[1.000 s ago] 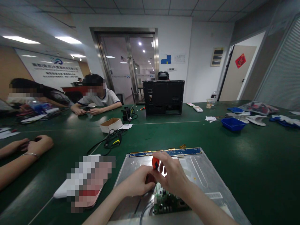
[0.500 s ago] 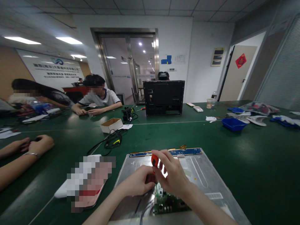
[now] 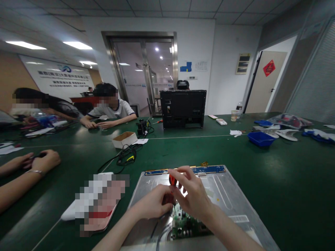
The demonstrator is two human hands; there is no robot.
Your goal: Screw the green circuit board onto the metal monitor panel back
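A screwdriver [image 3: 172, 179] with an orange and black handle stands nearly upright over a green circuit board [image 3: 184, 228]. My right hand [image 3: 195, 197] grips its handle from the right, one finger lying over the top. Lower down, my left hand [image 3: 155, 202] is closed around the shaft, its thumb and fingers pinched together; the exact grip is partly hidden. The screwdriver's tip points at the board's upper left corner. Board and hands are over the metal back of a flat display panel [image 3: 235, 200], which has a blue strip [image 3: 213, 169] along its far edge.
Two phone-like slabs [image 3: 101, 218], blurred, lie left of the panel. Black cables [image 3: 127, 158], an open carton [image 3: 124, 140] and a black monitor [image 3: 183, 108] stand farther off. At right is a blue tray [image 3: 261, 138]. A co-worker's hands [image 3: 43, 164] are at left; other people sit beyond.
My right hand's fingers have shifted slightly on the screwdriver handle, and the handle appears turned a little. My left hand stays in place.
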